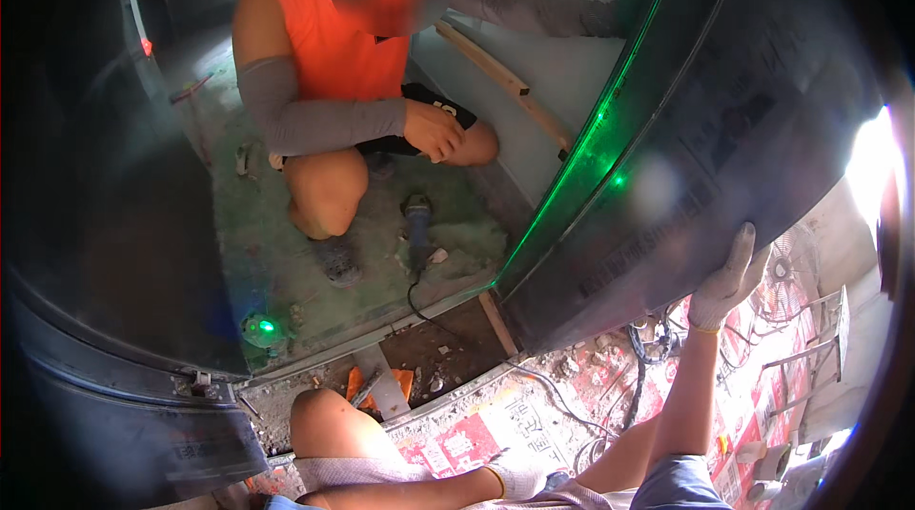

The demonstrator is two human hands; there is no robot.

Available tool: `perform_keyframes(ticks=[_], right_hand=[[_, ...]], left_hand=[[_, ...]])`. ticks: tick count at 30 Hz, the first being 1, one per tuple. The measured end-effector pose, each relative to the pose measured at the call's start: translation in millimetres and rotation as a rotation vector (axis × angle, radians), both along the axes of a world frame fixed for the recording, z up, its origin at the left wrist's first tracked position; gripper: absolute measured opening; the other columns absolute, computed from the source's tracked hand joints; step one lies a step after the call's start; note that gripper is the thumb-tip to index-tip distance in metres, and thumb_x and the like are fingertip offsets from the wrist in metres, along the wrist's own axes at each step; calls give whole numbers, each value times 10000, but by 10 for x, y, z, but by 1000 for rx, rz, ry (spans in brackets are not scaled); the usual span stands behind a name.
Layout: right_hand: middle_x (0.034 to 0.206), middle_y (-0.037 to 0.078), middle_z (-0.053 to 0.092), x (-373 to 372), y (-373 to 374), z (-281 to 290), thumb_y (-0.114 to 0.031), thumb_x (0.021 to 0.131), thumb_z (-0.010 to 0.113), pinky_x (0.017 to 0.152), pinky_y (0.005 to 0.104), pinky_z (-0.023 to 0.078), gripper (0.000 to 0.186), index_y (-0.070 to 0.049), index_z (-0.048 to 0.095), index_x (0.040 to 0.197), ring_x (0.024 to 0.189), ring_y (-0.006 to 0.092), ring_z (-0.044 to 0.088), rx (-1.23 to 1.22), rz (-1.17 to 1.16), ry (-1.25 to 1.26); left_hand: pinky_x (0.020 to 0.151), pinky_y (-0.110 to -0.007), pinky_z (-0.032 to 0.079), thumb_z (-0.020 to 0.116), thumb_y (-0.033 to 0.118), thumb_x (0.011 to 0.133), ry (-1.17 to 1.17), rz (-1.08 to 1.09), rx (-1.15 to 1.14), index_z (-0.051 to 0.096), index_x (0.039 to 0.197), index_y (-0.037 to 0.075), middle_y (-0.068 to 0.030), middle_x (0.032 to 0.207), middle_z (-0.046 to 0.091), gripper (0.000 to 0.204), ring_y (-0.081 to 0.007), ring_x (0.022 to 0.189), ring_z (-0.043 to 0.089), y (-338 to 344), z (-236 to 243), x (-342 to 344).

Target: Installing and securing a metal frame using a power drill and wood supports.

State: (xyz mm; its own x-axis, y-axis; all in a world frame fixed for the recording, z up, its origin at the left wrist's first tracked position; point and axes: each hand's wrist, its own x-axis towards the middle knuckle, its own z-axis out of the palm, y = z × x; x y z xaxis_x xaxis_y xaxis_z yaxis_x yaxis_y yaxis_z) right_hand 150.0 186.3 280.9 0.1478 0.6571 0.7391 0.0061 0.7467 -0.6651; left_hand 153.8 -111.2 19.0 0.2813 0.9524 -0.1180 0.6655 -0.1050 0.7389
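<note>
My right hand [726, 286], in a pale glove, grips the lower right edge of a large dark panel [667, 205], its fingers reaching up along the face. A thin green laser line runs up the frame left of it. My left hand [518, 472], also gloved, is low beside my bent legs; its fingers are partly hidden, and what it holds, if anything, is unclear. Beyond the threshold [334, 357], an angle grinder [416, 219] with a black cord lies on the dusty floor, and a small device [259, 329] glows green near the left corner.
Another person [334, 52] in an orange top crouches inside, one arm raised to the right wall. A wooden batten [486, 62] leans there. A dark curved panel [114, 224] stands left. Rubble, cables [648, 348], printed sheeting and a metal frame [829, 338] lie around the lower right.
</note>
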Motion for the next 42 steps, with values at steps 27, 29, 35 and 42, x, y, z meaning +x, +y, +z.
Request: perform_keyframes(ticks=[27,29,35,42], right_hand=[[1332,242,634,511,166,52,-431,1066,539,1067,486,433,619,118,581,1351,1216,370,591,-49,-109,-608],[1238,208,654,349,-12,297,-451,1059,527,994,487,475,605,106,610,1280,1114,362,628,-147,-12,-641],[1084,184,727,475,-175,637,-144,927,761,892,398,552,439,82,586,1259,970,273,703,-618,267,-472],[1210,232,713,1612,-758,1347,-348,967,717,964,473,543,620,-5,496,1435,1090,382,695,-619,268,-1158]], left_hand=[[1045,-463,512,594,236,971,-365,114,-400,639,1368,46,-216,1292,682,442,-383,1207,651,173,1651,-30],[980,-483,544,585,253,973,-522,299,-325,665,1329,53,-216,1308,686,415,-394,1163,680,77,1420,210],[823,-551,570,536,309,996,-316,637,-505,730,1245,175,-220,997,758,343,-455,902,727,-270,1998,128],[796,-516,577,592,279,950,-179,727,-320,756,1163,112,-187,968,769,317,-393,885,738,-651,3164,-277]])
